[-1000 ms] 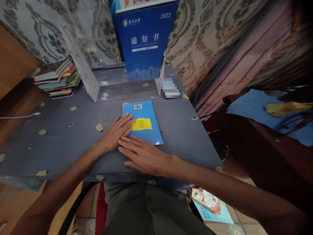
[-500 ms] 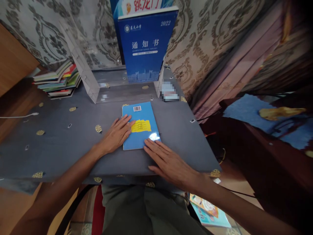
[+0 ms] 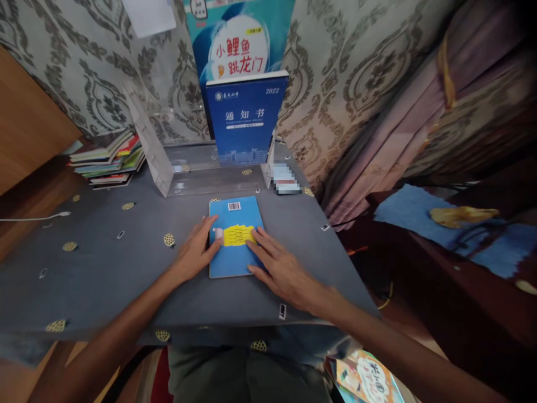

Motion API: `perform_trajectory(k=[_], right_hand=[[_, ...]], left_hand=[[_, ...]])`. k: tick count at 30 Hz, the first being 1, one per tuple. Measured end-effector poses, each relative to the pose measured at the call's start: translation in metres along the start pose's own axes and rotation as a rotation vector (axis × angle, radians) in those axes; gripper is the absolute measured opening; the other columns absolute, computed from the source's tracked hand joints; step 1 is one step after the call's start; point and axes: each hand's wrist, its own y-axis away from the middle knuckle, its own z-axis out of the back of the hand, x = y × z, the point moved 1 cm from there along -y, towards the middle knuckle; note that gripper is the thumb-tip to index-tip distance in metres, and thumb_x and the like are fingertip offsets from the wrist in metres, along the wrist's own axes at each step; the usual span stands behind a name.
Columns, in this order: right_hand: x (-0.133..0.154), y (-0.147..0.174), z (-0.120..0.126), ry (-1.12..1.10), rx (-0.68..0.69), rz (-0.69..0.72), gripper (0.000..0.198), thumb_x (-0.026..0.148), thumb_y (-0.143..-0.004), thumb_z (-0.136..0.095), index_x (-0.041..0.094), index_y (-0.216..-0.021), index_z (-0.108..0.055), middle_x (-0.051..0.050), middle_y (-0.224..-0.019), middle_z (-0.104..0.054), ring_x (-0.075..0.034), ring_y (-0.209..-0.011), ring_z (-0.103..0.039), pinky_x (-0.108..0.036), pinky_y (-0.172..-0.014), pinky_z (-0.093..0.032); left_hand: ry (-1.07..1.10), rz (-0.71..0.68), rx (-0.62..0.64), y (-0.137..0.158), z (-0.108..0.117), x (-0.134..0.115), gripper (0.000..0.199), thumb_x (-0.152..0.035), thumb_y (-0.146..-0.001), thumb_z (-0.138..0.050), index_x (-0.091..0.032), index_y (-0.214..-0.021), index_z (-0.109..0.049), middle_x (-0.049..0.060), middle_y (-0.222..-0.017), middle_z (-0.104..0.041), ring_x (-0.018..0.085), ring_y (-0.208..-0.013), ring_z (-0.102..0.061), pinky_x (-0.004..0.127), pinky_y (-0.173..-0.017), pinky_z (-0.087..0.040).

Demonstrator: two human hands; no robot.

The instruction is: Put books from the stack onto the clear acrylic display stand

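Observation:
A blue book with a barcode and a yellow text patch on its cover lies flat on the cloth-covered desk. At its left edge rests my left hand, open, its fingertips and thumb touching the cover. My right hand lies over the right side, fingers spread, fingertips near the yellow patch. Behind the book, a clear acrylic stand holds an upright dark blue booklet marked 2022. A taller teal picture book stands behind that booklet.
A pile of books sits at the back left, with a white cable nearer. Right of the stand is a blurred-out item. Beyond the desk's right edge are a blue cloth and, lower down, a colourful book.
My right hand has shifted up the book's right side, from the lower corner to beside the yellow patch. My left hand has drawn back towards the left edge. The camera view has tilted upward.

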Motion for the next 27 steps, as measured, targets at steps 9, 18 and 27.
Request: perform_trajectory(k=[9,18,27], right_hand=[[0.001,0.003,-0.005,-0.061,0.000,-0.053,0.055,0.037,-0.102,-0.047,0.011,-0.150,-0.044,-0.020,-0.159,-0.038,-0.031,-0.152,-0.024,-0.054,-0.120,-0.035],[-0.010,0.005,0.000,-0.325,-0.047,-0.260,0.055,0.046,-0.101,-0.047,0.023,-0.150,-0.043,-0.013,-0.167,-0.022,-0.030,-0.152,-0.026,-0.054,-0.121,-0.033],[-0.052,-0.032,0.002,-0.915,-0.212,-0.598,0.088,0.036,-0.074,-0.078,0.021,-0.150,-0.037,-0.015,-0.127,-0.066,-0.025,-0.098,-0.068,-0.037,-0.071,-0.057]], left_hand=[[1.031,0.423,-0.231,-0.017,0.001,-0.005,0.067,-0.027,-0.073,-0.080,-0.020,-0.133,-0.051,0.013,-0.124,-0.068,0.025,-0.104,-0.071,0.037,-0.083,-0.060],[1.233,0.544,0.050,-0.024,-0.006,-0.023,0.058,-0.018,-0.064,-0.086,-0.015,-0.115,-0.057,0.013,-0.108,-0.076,0.027,-0.087,-0.076,0.034,-0.070,-0.063],[1.292,0.422,0.074,-0.024,-0.002,-0.025,0.058,-0.023,-0.063,-0.090,-0.016,-0.113,-0.061,0.011,-0.110,-0.076,0.028,-0.093,-0.075,0.036,-0.080,-0.063]])
